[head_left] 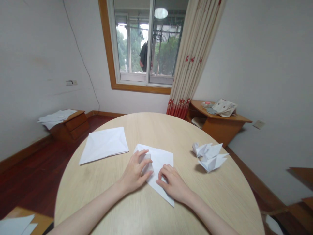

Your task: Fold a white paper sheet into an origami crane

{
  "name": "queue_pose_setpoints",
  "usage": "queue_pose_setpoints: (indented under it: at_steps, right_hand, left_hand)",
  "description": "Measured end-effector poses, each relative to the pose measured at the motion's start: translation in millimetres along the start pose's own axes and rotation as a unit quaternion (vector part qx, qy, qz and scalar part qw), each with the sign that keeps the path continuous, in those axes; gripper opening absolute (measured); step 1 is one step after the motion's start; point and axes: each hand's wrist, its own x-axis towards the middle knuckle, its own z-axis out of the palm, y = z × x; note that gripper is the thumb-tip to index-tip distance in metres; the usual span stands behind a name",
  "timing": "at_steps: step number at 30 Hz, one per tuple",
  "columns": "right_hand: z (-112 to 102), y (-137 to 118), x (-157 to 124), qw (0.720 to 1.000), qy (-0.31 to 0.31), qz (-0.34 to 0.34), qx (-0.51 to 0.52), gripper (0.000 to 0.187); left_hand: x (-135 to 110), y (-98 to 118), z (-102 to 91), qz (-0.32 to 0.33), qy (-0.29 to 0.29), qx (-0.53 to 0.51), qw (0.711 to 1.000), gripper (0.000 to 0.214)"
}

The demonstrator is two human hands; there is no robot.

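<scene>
A white sheet of paper (pixel 162 158) lies partly folded on the round table, right in front of me. My left hand (pixel 137 171) is over its left side, fingers spread around a raised flap (pixel 146 167) that shows between fingers and thumb. On the lower right part of the sheet rests my right hand (pixel 174 184), its fingers curled and the thumb close to the index fingertip. Whether the right fingertips pinch the paper or only press on it is hard to see. Several folded paper figures (pixel 211 158) with pointed tips stand close together at the right.
A stack of white paper (pixel 105 145) lies at the left of the wooden table (pixel 151 127). Behind it are a low drawer cabinet (pixel 78 124) at the left and a corner cabinet (pixel 222 129) with a cloth bag (pixel 225 107) at the right. A curtain (pixel 193 62) hangs beside the window.
</scene>
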Motion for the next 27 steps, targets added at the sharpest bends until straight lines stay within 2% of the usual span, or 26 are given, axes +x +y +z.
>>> queue_pose_setpoints:
  at_steps: [4,7,18,27]
  right_hand:
    - [-1.5,1.0,0.8,1.0,-0.007,-0.001,0.013,0.014]
    - [-3.4,1.2,1.5,1.0,-0.013,-0.002,0.008,0.015]
    - [-13.9,6.5,3.5,0.995,-0.084,-0.018,0.052,0.016]
    - [-10.1,5.9,4.0,0.996,-0.069,-0.007,0.047,0.016]
  left_hand:
    - [-0.1,1.4,-0.7,0.008,-0.046,0.017,0.999,0.054]
    - [-0.6,-0.2,-0.2,0.002,-0.086,0.032,0.996,0.064]
    - [-1.4,-7.5,-0.2,-0.027,-0.136,0.089,0.986,0.064]
    - [-1.9,-8.2,2.0,-0.035,-0.151,0.099,0.983,0.064]
